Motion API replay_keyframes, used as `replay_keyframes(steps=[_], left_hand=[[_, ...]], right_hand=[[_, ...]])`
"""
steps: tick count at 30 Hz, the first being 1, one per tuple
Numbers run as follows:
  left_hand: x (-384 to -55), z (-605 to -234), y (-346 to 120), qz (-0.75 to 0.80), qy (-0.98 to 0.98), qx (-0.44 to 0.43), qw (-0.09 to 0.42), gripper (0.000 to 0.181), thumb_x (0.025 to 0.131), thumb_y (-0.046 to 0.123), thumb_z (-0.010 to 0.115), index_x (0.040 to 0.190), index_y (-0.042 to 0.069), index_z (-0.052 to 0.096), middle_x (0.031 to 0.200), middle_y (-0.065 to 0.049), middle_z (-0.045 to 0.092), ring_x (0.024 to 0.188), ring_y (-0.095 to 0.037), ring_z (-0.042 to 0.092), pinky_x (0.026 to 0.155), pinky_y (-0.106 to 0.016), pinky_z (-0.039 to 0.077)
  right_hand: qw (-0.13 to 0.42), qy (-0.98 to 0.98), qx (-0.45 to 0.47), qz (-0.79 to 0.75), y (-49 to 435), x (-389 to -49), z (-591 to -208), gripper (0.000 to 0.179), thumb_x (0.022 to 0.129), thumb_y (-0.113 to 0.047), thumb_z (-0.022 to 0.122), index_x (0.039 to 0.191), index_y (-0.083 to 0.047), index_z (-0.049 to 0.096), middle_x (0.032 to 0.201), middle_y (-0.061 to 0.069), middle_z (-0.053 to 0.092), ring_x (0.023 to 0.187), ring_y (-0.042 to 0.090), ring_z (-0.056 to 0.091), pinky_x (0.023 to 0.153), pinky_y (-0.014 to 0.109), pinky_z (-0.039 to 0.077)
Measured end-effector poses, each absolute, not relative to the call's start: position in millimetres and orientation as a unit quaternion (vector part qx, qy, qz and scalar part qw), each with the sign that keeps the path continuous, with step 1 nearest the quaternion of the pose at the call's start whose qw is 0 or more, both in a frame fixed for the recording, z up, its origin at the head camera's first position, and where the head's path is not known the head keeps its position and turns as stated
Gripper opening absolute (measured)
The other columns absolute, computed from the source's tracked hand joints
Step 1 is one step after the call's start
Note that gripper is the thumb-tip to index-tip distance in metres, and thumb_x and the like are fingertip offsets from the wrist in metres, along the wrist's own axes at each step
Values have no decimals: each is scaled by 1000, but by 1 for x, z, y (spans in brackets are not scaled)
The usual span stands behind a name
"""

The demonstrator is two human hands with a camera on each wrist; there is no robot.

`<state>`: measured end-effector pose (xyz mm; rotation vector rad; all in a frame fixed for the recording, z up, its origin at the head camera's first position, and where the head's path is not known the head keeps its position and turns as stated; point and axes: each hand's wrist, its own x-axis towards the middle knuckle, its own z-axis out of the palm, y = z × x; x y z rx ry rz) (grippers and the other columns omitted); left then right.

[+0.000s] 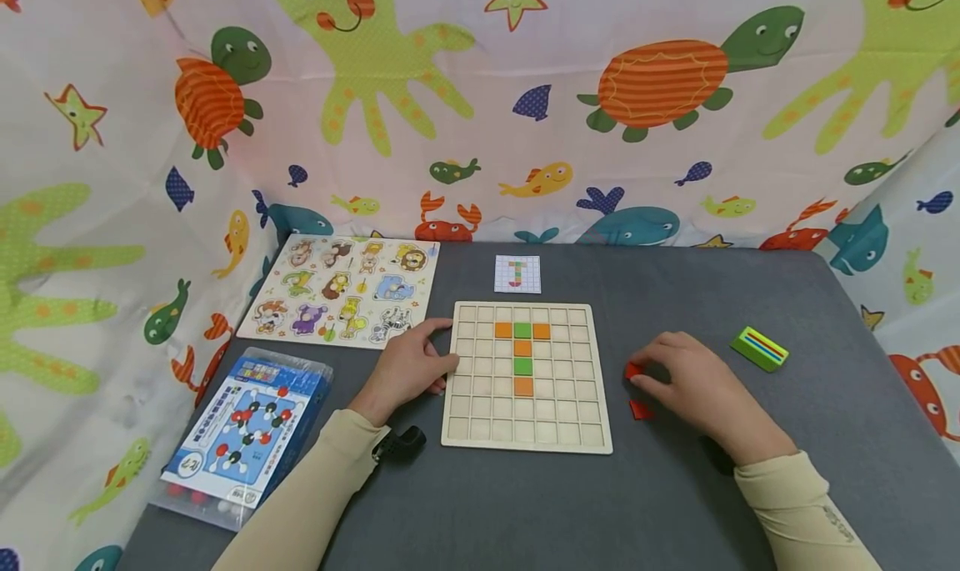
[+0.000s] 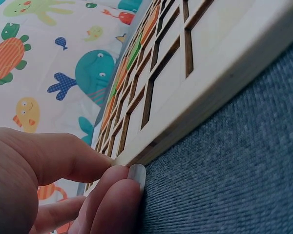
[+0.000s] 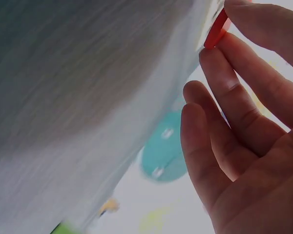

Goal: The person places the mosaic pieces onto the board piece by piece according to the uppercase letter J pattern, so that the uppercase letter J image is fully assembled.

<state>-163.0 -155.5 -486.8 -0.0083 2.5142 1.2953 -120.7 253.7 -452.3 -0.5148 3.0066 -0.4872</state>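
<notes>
A wooden grid board (image 1: 490, 448) lies mid-table, bearing square orange and green tiles (image 1: 522, 367) in a T-like shape. My left hand (image 1: 408, 363) pinches the board's left edge; its thumb and fingertips (image 2: 118, 195) meet at the rim in the left wrist view. To the right of the board, my right hand (image 1: 693, 388) pinches a red piece (image 3: 218, 30) between thumb and fingers. Another red piece (image 1: 641, 410) lies on the table just below those fingers. Behind the board is a small pattern card (image 1: 529, 277) showing a J-like figure on a grid.
An animal puzzle board (image 1: 300, 328) lies at the back left, with a boxed molecule model set (image 1: 247, 438) in front of it. A green block with coloured stripes (image 1: 760, 349) is at the right. A printed sea-animal curtain (image 1: 465, 79) borders the grey table (image 1: 540, 521).
</notes>
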Motion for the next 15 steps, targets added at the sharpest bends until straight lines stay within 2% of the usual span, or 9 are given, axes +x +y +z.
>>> replay_keyframes(steps=[5, 9, 15], left_hand=[[-163, -488, -156, 452, 879, 0, 155, 64, 95, 26, 81, 155, 25, 58, 78, -6, 72, 60, -19, 73, 58, -34, 59], [-163, -488, -156, 450, 879, 4, 154, 64, 95, 27, 80, 155, 25, 58, 78, -5, 72, 60, -19, 74, 59, -34, 60], [-164, -489, -157, 449, 881, 6, 149, 64, 95, 28, 80, 155, 24, 58, 78, -5, 73, 61, -20, 74, 59, -36, 59]], right_hand=[[29, 967, -193, -166, 208, -123, -448, 15, 93, -23, 87, 105, -16, 83, 105, 1, 73, 104, 22, 63, 91, 47, 61], [10, 955, -242, -169, 174, -121, -448, 13, 91, -22, 88, 101, -16, 83, 101, -1, 73, 103, 20, 63, 89, 42, 61], [-2, 942, -287, -175, 140, -115, -452, 13, 90, -24, 89, 100, -16, 84, 98, -5, 72, 100, 14, 62, 84, 34, 62]])
